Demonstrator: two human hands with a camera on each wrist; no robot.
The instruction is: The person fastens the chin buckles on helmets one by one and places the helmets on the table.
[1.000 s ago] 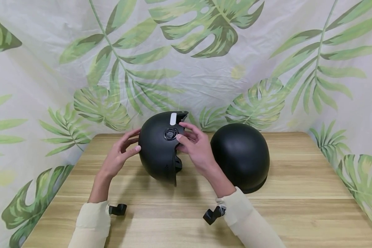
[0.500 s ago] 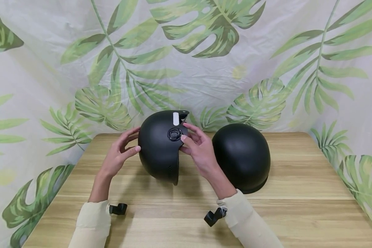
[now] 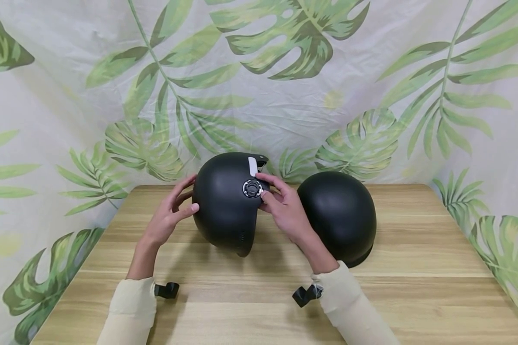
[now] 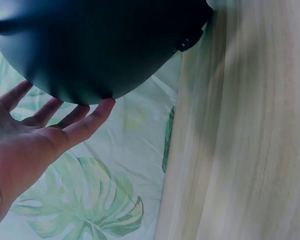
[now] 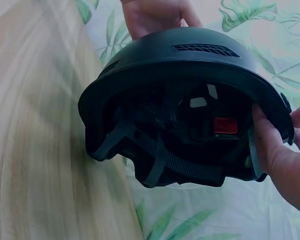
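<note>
A matte black helmet (image 3: pixel 224 206) is held tilted on its side between both hands, apparently off the table. On its outer side are a round black fitting (image 3: pixel 252 188) and a white sticker (image 3: pixel 253 166). My left hand (image 3: pixel 166 218) holds the crown, fingertips spread over the dome and thumb nearer me. With my right hand (image 3: pixel 291 213) I pinch the rim by the fitting; in the right wrist view some of it reaches inside the shell. That view also shows a padded strap (image 5: pixel 190 170), a red patch (image 5: pixel 225 126) inside and a meshed vent (image 5: pixel 206 49).
A second black helmet (image 3: pixel 338 215) stands dome up on the wooden table (image 3: pixel 224 311), close to my right hand and forearm. Behind the table hangs a leaf-patterned cloth (image 3: pixel 285 115).
The held helmet has turned, so its round fitting and white sticker shift rightward. My right hand moves slightly right with the rim; my left hand stays nearly in place.
</note>
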